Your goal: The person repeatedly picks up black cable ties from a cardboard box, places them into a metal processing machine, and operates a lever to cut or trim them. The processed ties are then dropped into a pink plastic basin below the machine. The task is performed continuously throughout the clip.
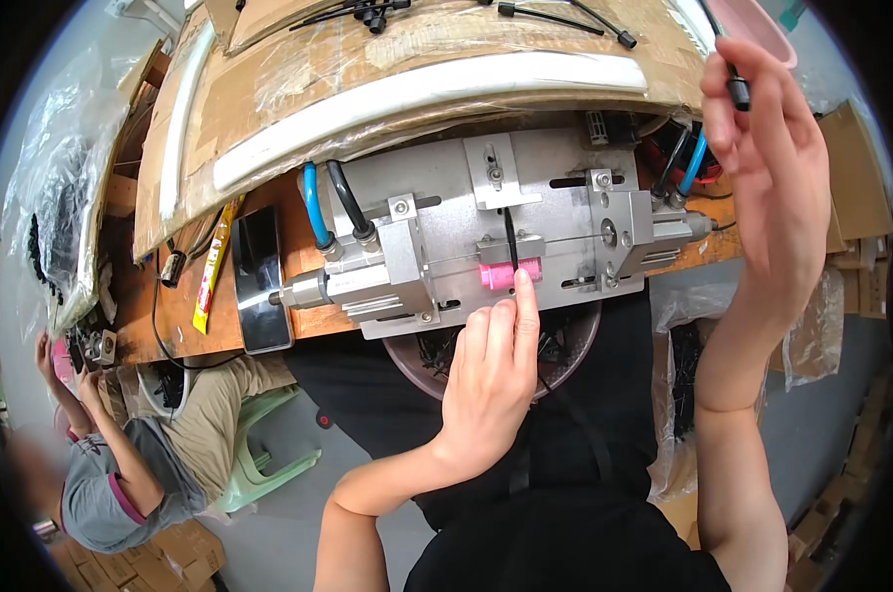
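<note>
My left hand [488,380] lies in front of a metal clamping fixture [555,222]. Its index finger is stretched out, the tip on the near end of a thin black rod [511,235]; the other fingers curl loosely and the thumb is hidden. That rod lies front to back across a pink block [496,276] and a small metal rest, its far end at an upright plate [490,170]. Up at the right, my right hand [777,168] is closed on another black rod [739,94], whose thick cap end points down; its upper part leaves the picture.
Metal cylinders [372,286] with blue and black hoses flank the fixture. Behind it, a cardboard sheet [387,89] carries more black rods [550,20]. A phone [259,281] lies at left. Below the table edge sits a basin [407,355] of black parts. A co-worker [131,474] sits at far left.
</note>
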A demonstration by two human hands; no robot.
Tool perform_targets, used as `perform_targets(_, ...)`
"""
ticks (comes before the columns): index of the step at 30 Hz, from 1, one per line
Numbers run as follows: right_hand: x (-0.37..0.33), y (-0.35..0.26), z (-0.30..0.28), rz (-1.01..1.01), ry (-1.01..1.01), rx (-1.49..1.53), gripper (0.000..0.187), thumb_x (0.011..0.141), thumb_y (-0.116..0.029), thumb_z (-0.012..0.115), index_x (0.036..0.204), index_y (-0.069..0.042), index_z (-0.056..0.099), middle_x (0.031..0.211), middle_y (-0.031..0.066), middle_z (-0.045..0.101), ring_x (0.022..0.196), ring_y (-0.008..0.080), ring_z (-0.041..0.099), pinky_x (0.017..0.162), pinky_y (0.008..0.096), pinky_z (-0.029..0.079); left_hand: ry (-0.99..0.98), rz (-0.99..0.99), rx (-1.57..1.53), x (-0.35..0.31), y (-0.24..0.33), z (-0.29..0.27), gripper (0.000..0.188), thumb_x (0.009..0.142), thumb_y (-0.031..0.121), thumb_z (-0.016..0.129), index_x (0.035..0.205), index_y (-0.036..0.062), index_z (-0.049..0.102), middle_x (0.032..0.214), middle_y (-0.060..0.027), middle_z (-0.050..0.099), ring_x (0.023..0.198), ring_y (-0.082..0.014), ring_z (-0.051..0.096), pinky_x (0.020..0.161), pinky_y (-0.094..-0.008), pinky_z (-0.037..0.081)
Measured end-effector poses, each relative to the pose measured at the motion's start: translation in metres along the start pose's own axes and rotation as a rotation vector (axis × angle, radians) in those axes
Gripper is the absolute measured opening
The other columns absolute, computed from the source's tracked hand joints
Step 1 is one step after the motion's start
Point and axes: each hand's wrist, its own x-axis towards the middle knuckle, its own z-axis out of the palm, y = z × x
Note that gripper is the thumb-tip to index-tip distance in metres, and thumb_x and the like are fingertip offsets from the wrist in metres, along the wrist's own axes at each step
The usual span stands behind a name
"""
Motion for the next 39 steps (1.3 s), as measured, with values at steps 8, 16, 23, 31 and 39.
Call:
perform_targets(8, -0.104, 0.012, 0.054, -0.06, -0.084, -0.463, 0.043, 0.076, 0.015, 0.069, 0.117, 0.006, 0.06, 0.095, 0.014, 0.069, 0.071, 0.0148, 0.067, 0.057, 0.0245, 0.053, -0.045, 0.017, -0.006, -0.003, -0.011, -0.003, 0.065, 0.075, -0.005, 0.059, 0.137, -0.0103, 0.042, 0.103, -0.0129, 0.053, 0.093, -0.0253, 0.054, 0.084, -0.0345, 0.048)
perform_targets(16, -0.146, 0.052, 0.091, -0.108, -0.195, -0.626, 0.066, 0.072, 0.008, 0.073, 0.134, 0.007, 0.048, 0.102, 0.018, 0.068, 0.074, 0.0258, 0.069, 0.063, 0.0334, 0.055, 0.031, -0.105, -0.126, -0.015, -0.007, -0.043, 0.075, 0.068, -0.009, 0.072, 0.138, -0.0062, 0.044, 0.113, -0.0143, 0.055, 0.097, -0.0284, 0.053, 0.084, -0.0375, 0.044)
perform_targets(23, -0.138, 0.055, 0.096, -0.067, -0.242, -0.596, 0.065, 0.075, 0.006, 0.071, 0.135, 0.007, 0.047, 0.091, 0.0158, 0.067, 0.07, 0.0247, 0.068, 0.06, 0.0338, 0.053, 0.003, -0.136, -0.138, -0.02, -0.013, -0.048, 0.068, 0.071, -0.007, 0.072, 0.135, -0.0068, 0.049, 0.112, -0.015, 0.057, 0.097, -0.0286, 0.054, 0.083, -0.0367, 0.046)
perform_targets(31, -0.087, 0.001, 0.069, -0.081, -0.409, -0.747, 0.058, 0.076, -0.002, 0.073, 0.131, -0.001, 0.055, 0.084, 0.0082, 0.064, 0.064, 0.0218, 0.062, 0.051, 0.0321, 0.049, 0.163, -0.035, -0.161, 0.05, -0.051, -0.085, 0.073, 0.07, -0.01, 0.072, 0.138, 0.0052, 0.052, 0.096, -0.0104, 0.058, 0.092, -0.026, 0.054, 0.083, -0.0357, 0.046)
perform_targets(39, 0.153, 0.054, 0.079, -0.423, -0.269, -1.21, 0.022, 0.084, -0.002, 0.063, 0.105, 0.001, 0.064, 0.083, 0.0157, 0.066, 0.075, 0.031, 0.064, 0.07, 0.0379, 0.051, 0.295, 0.117, 0.188, 0.231, -0.125, -0.071, 0.029, 0.086, 0.019, 0.068, 0.104, -0.0028, 0.061, 0.097, -0.0214, 0.06, 0.096, -0.0365, 0.057, 0.085, -0.043, 0.046)
